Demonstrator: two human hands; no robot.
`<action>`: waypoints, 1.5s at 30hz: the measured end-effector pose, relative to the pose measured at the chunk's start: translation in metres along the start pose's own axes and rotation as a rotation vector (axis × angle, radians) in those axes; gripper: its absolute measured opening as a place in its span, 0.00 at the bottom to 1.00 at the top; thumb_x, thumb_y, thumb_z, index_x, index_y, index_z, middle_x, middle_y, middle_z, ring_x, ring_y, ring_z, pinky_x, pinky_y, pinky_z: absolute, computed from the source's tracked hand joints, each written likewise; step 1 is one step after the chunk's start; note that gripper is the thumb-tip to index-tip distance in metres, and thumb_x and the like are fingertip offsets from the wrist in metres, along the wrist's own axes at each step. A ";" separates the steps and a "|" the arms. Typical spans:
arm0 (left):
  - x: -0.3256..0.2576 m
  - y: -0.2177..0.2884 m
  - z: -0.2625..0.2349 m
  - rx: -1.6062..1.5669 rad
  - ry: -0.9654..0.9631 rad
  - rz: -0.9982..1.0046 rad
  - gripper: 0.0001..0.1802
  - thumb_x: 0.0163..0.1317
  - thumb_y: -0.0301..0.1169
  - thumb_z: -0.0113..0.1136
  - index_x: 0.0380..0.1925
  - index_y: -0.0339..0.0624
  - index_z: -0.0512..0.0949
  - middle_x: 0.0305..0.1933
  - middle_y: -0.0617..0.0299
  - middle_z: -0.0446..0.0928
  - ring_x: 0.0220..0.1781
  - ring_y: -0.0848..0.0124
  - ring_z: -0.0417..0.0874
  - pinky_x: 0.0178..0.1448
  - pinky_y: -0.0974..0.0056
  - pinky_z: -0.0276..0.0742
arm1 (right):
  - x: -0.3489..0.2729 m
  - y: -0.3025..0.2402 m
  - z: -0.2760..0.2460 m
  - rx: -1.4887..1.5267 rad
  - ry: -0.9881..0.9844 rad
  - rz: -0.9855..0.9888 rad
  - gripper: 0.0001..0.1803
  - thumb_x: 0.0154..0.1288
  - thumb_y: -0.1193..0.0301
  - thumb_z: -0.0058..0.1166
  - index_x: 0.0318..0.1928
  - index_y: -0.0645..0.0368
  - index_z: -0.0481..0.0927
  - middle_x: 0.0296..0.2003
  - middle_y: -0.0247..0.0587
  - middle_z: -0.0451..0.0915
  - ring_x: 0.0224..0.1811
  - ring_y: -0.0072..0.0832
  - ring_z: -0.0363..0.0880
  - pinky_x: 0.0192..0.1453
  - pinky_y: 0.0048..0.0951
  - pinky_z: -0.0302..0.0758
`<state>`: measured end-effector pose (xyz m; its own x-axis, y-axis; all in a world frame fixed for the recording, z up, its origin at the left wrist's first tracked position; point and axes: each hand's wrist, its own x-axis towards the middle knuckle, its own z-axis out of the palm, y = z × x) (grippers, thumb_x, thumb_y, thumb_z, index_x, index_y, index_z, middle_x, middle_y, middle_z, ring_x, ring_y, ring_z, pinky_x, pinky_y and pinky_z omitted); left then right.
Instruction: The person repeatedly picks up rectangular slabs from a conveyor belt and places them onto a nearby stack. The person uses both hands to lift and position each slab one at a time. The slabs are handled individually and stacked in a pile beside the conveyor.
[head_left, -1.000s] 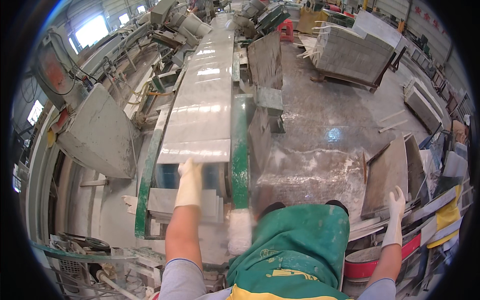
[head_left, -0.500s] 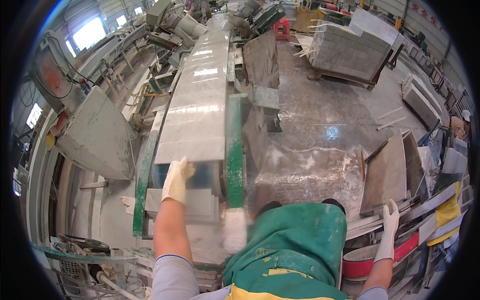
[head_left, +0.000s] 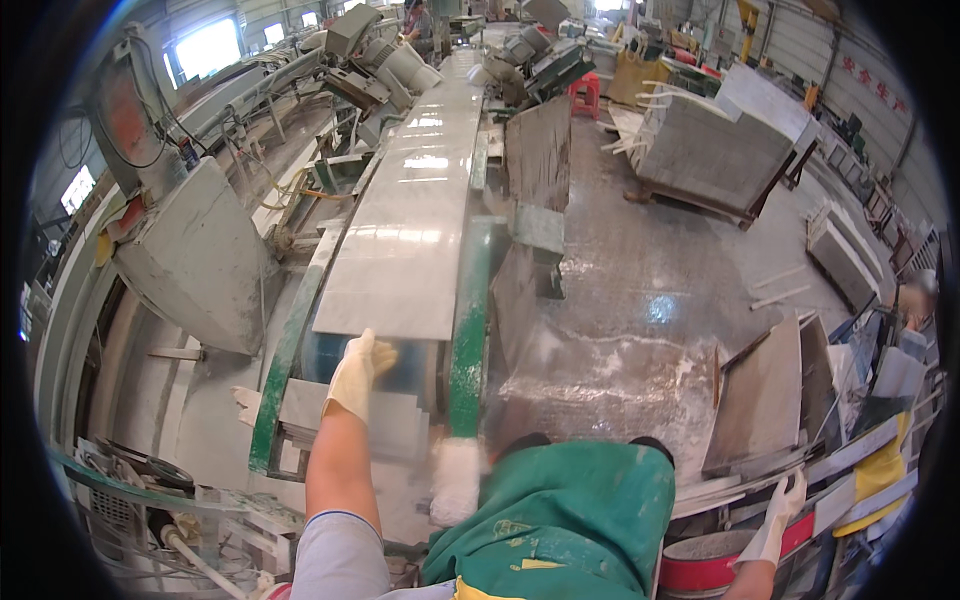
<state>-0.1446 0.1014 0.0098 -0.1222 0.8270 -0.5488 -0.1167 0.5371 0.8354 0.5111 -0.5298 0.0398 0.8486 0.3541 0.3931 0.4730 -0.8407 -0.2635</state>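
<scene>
A long, glossy pale stone slab (head_left: pixel 395 285) lies on a conveyor with green side rails (head_left: pixel 468 370). My left hand (head_left: pixel 358 375), in a cream glove, is at the slab's near edge, above a blue roller (head_left: pixel 328 358). Its fingers are partly blurred, and I cannot tell whether they grip or only touch the edge. Off to the right, my right hand (head_left: pixel 782 515) is gloved too. Its fingers are stretched apart with nothing in them, beside a red-sided round container (head_left: pixel 690 575) and some stone offcuts.
Stacked stone blocks (head_left: pixel 690 150) stand on a frame at the far right. Upright panels (head_left: pixel 755 395) lean near the offcuts. Motors (head_left: pixel 400 65) flank the conveyor's far end. A large grey box-shaped guard (head_left: pixel 195 260) stands to the left. The floor (head_left: pixel 620 340) looks wet.
The view has tilted up a little. My left hand stays by the slab's near edge, its fingers shifting slightly. My right hand sits lower in the picture, still open.
</scene>
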 end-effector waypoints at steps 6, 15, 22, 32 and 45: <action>0.039 -0.001 0.012 -0.056 0.163 0.019 0.20 0.72 0.38 0.48 0.29 0.32 0.77 0.27 0.47 0.80 0.27 0.51 0.84 0.29 0.50 0.80 | -0.039 0.045 -0.019 -0.374 0.091 0.133 0.26 0.71 0.64 0.55 0.66 0.60 0.73 0.64 0.54 0.75 0.69 0.50 0.69 0.74 0.44 0.64; 0.039 -0.003 0.010 -0.039 0.232 0.041 0.21 0.73 0.41 0.49 0.25 0.40 0.76 0.23 0.53 0.79 0.22 0.59 0.83 0.25 0.55 0.78 | -0.060 0.069 -0.008 -0.351 0.009 0.221 0.28 0.74 0.59 0.50 0.69 0.58 0.70 0.64 0.52 0.75 0.66 0.47 0.71 0.71 0.43 0.66; 0.034 0.003 0.017 -0.091 0.265 0.042 0.24 0.75 0.42 0.49 0.23 0.36 0.76 0.22 0.50 0.77 0.20 0.54 0.81 0.24 0.52 0.78 | -0.065 0.068 -0.004 -0.332 0.043 0.238 0.27 0.73 0.62 0.51 0.68 0.59 0.72 0.64 0.52 0.76 0.65 0.47 0.73 0.70 0.44 0.68; 0.050 -0.002 0.017 -0.189 0.219 0.019 0.18 0.70 0.36 0.50 0.29 0.31 0.78 0.28 0.43 0.81 0.28 0.45 0.85 0.32 0.44 0.81 | -0.071 0.061 0.000 -0.345 0.056 0.248 0.30 0.69 0.63 0.55 0.69 0.58 0.70 0.62 0.52 0.77 0.64 0.48 0.74 0.69 0.44 0.68; 0.040 -0.005 0.025 -0.215 0.098 0.149 0.25 0.74 0.42 0.46 0.33 0.30 0.82 0.32 0.42 0.84 0.30 0.45 0.87 0.33 0.47 0.86 | -0.070 0.017 -0.013 -0.294 0.036 0.371 0.32 0.70 0.60 0.54 0.70 0.59 0.69 0.64 0.52 0.75 0.66 0.46 0.72 0.72 0.42 0.66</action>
<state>-0.1247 0.1359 -0.0159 -0.2471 0.8687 -0.4292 -0.2951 0.3544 0.8873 0.4565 -0.5747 0.0191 0.9361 -0.0021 0.3516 0.0478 -0.9900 -0.1331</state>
